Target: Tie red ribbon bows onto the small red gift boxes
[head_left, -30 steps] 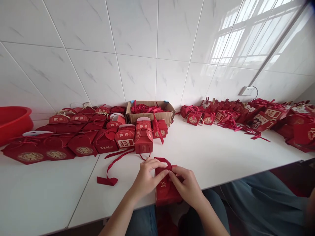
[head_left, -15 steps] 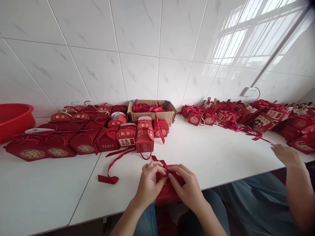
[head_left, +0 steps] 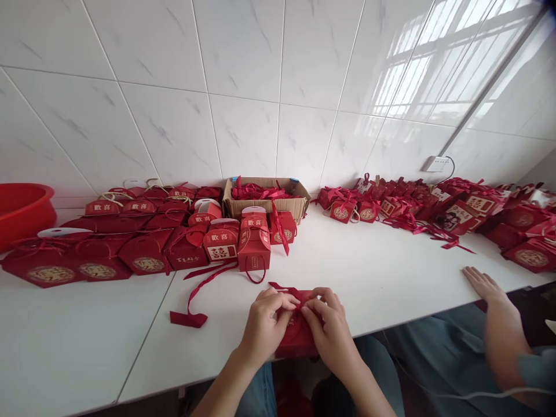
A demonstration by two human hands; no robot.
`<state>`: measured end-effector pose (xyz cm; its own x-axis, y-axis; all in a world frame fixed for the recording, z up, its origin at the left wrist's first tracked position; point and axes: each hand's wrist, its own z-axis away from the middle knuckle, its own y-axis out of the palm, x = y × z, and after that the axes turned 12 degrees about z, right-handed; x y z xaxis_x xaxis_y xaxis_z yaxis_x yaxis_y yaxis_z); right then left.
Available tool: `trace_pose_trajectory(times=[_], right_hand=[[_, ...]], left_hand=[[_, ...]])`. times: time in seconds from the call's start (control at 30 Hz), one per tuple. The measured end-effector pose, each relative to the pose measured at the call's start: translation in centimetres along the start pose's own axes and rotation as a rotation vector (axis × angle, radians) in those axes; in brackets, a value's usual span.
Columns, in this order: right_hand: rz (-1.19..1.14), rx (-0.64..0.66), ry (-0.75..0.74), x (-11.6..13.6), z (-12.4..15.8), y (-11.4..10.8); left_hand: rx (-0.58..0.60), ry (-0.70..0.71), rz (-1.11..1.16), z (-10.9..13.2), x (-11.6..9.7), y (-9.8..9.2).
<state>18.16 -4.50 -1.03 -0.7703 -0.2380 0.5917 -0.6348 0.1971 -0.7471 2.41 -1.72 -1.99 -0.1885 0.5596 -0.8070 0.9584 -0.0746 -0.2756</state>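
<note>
A small red gift box (head_left: 297, 339) rests at the near edge of the white table (head_left: 373, 272), with a red ribbon (head_left: 286, 289) at its top. My left hand (head_left: 264, 327) is closed on the box's left side, thumb and fingers pinching the ribbon. My right hand (head_left: 330, 327) is closed on the right side, its fingertips meeting the left hand's at the ribbon. Most of the box is hidden under both hands.
A loose red ribbon (head_left: 195, 298) lies left of my hands. Several red boxes (head_left: 254, 243) stand behind, before a cardboard box (head_left: 264, 202) of ribbons. More red boxes (head_left: 434, 202) line the right. A red basin (head_left: 24, 211) sits far left. Another person's hand (head_left: 484, 285) lies flat at right.
My hands have closed tighter over the box top and ribbon. The other person's hand came in from the right and has moved down to the table's edge.
</note>
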Motion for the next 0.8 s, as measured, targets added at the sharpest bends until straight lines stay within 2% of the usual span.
trace_pose_trajectory(times=[0.17,0.3,0.43,0.53,0.67,0.8], right_hand=[[-0.223,0.112,0.019,-0.3,-0.3,0.0],[-0.422,0.052,0.153,-0.3,-0.3,0.8],[-0.466,-0.013,0.227,0.3,0.1,1.6],[-0.459,-0.049,0.244,0.5,0.8,1.7],[-0.386,-0.097,0.184,-0.5,1.1,0.8],[-0.206,0.017,-0.036,-2.0,-0.4,-0.3]], left_hand=[[-0.003,-0.092,0.130,-0.4,0.2,0.5],[-0.039,-0.160,0.090,-0.5,-0.7,0.1],[0.088,-0.157,0.092,-0.2,-1.6,-0.6],[0.096,-0.166,0.110,0.0,-1.3,-0.7],[0.085,-0.190,0.158,0.0,-0.5,-0.9],[0.119,-0.189,0.168,-0.2,-0.5,-1.3]])
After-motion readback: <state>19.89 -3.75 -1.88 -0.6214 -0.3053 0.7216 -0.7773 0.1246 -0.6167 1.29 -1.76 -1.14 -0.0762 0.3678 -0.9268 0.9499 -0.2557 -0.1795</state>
